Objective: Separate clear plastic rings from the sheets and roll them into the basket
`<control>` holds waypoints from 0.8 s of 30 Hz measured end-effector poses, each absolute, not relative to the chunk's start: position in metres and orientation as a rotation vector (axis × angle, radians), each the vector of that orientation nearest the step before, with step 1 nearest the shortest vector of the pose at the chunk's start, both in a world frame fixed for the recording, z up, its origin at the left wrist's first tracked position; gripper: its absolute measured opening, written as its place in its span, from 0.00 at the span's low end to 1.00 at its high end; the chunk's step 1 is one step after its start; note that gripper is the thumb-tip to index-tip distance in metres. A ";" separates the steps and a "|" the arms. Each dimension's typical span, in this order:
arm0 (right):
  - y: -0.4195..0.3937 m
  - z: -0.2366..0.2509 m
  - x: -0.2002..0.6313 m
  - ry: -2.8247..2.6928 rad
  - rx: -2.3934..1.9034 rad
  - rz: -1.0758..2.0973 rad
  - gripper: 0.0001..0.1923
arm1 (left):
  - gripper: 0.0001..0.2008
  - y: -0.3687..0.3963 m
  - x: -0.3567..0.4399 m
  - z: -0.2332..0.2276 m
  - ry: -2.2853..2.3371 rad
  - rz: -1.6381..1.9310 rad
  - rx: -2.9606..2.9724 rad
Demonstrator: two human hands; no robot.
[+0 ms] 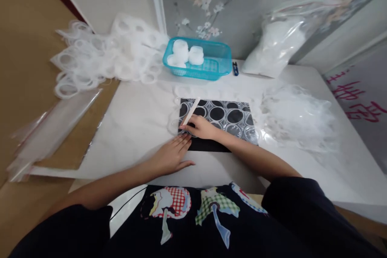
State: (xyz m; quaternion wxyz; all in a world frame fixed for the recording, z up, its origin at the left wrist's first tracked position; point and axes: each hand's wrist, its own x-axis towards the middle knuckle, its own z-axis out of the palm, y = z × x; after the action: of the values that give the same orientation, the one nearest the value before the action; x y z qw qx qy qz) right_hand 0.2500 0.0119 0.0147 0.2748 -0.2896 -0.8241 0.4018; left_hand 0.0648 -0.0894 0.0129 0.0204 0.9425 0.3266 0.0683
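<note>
My right hand (pixel 203 127) is closed around a flat whitish stick (pixel 192 110), which slants up and away from the fingers. Beneath it lies a clear sheet with round cut-outs (pixel 225 110) on a black mat (pixel 208 145). My left hand (pixel 173 155) rests flat, palm down, its fingers stretched to the left edge of the mat, close to the right fingertips. What lies directly under the fingertips of both hands is hidden.
A blue basket (pixel 225 61) holds several white round stacks (pixel 180 50); small dark snips (pixel 235 69) lie beside it. Cut-out sheets pile at left (pixel 121 54) and right (pixel 298 119). A filled plastic bag (pixel 276 44) leans on the wall. Flat plastic bags (pixel 57 137) lie left.
</note>
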 end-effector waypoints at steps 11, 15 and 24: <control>0.015 0.013 0.254 -2.274 -0.701 1.151 0.08 | 0.37 -0.097 0.063 0.012 1.109 0.265 2.914; 0.015 0.012 0.255 -2.279 -0.692 1.151 0.08 | 0.36 -0.099 0.063 0.011 1.125 0.245 2.886; 0.015 0.013 0.255 -2.277 -0.674 1.144 0.08 | 0.35 -0.099 0.061 0.012 1.131 0.226 2.849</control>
State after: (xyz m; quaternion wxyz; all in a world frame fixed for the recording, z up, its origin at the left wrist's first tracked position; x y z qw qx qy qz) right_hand 0.2548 0.0151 0.0126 0.2502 -0.2477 -0.8362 0.4204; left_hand 0.0613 -0.0994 0.0116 0.0339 0.9264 0.3677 0.0733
